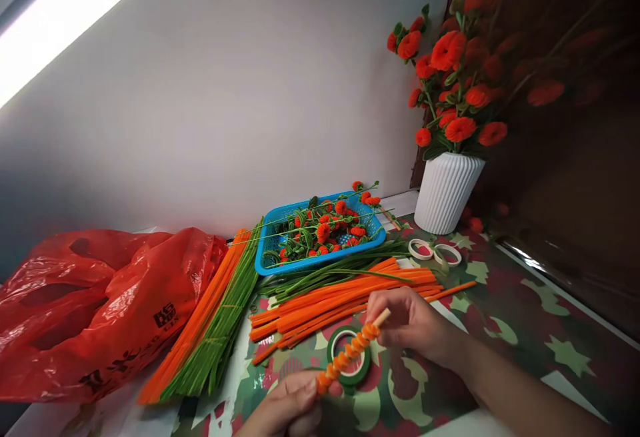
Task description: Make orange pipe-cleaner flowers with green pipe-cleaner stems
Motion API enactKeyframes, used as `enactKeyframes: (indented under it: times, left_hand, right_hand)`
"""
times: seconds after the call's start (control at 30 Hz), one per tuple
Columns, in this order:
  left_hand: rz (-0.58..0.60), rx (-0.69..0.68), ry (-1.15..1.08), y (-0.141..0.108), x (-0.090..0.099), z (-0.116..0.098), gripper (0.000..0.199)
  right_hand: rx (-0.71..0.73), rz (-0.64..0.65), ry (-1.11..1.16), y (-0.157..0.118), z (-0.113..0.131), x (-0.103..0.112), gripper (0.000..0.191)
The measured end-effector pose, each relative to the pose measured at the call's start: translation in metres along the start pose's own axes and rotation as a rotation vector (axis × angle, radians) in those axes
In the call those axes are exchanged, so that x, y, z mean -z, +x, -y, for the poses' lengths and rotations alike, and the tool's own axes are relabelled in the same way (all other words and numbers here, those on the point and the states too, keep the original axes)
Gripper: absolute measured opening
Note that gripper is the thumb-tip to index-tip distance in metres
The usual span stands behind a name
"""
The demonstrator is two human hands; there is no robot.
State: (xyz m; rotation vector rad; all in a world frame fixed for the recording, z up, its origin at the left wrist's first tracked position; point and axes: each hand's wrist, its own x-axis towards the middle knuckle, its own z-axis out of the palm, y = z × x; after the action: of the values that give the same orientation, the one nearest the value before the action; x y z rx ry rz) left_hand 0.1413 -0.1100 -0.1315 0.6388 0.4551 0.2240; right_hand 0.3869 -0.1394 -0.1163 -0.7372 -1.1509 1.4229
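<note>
An orange pipe cleaner (349,352) winds in spaced coils around a thin wooden stick (383,317), held at a slant over the table. My left hand (287,405) is closed on the lower end of the coil, thumb pressed against the fingers. At the upper end, my right hand (417,327) pinches the coil near the stick's bare tip. Behind the coil lies a roll of green tape (369,365), partly covered. Just beyond my hands is a loose pile of orange pipe cleaners (345,297), with green pipe cleaners (295,288) behind it.
A blue basket (320,265) of small orange flowers stands against the wall. Left of it are bundled orange and green pipe cleaners (215,330) and a red plastic bag (120,317). Two white tape rolls (449,256) lie near a white vase (447,194) of orange flowers (449,50).
</note>
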Motion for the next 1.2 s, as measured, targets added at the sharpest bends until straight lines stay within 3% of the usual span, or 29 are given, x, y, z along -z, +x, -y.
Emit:
enactKeyframes:
  times: [0.2, 0.33, 0.6, 0.77, 0.97, 1.2]
  left_hand:
    - [-0.04, 0.006, -0.123, -0.005, -0.009, 0.004, 0.024]
    - [0.022, 0.044, -0.14, -0.004, -0.01, 0.004, 0.024]
    - [0.131, 0.145, -0.115, -0.003, -0.004, 0.005, 0.027]
    - [0.169, 0.162, -0.117, -0.003, -0.003, 0.005, 0.029]
    - [0.185, 0.144, -0.145, -0.001, -0.003, 0.009, 0.027]
    - [0.226, 0.166, -0.149, 0.0, -0.002, 0.011, 0.027]
  right_hand:
    - [0.02, 0.043, -0.096, -0.001, 0.004, 0.0, 0.018]
    - [0.103, 0.024, -0.121, -0.005, 0.005, -0.002, 0.01]
    - [0.213, 0.054, -0.09, -0.006, 0.001, -0.003, 0.01]
    - [0.217, 0.058, -0.047, -0.006, -0.001, -0.004, 0.009]
    - [0.13, -0.041, -0.038, -0.003, 0.001, -0.004, 0.01]
    - [0.154, 0.01, -0.014, -0.002, -0.004, 0.002, 0.015]
